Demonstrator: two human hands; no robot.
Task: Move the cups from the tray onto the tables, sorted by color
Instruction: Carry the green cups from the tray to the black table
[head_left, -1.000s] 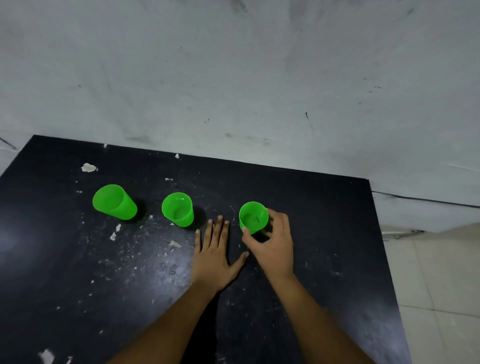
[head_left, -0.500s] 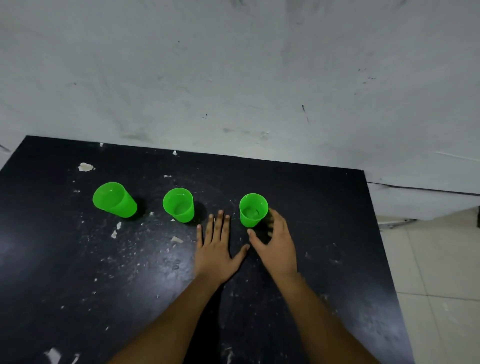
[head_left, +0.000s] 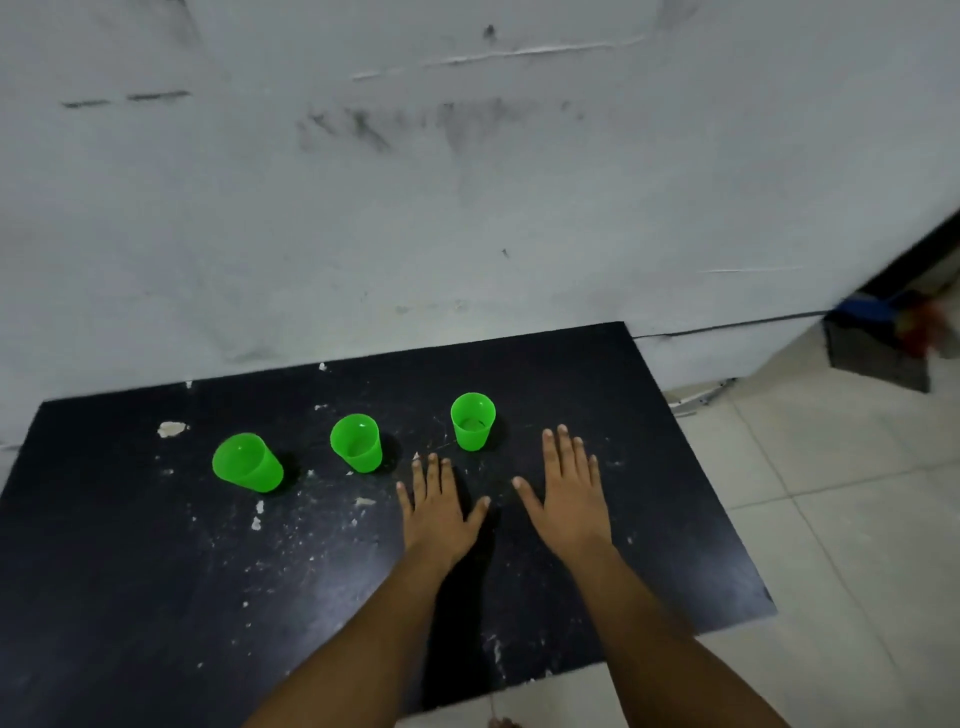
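While your forearms reach in from the near edge, your left hand (head_left: 435, 506) and right hand (head_left: 570, 493) lie flat on the black tabletop (head_left: 130, 597), fingers spread, holding nothing. Just beyond them three green cups stand upright in a row: right cup (head_left: 472, 421), middle cup (head_left: 357, 443), left cup (head_left: 247, 463). Behind rises a scuffed white wall (head_left: 363, 208).

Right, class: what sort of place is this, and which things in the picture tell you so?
Probably a bare, scruffy indoor room: a scuffed, marked wall, a tiled floor and a black table flecked with white chips.
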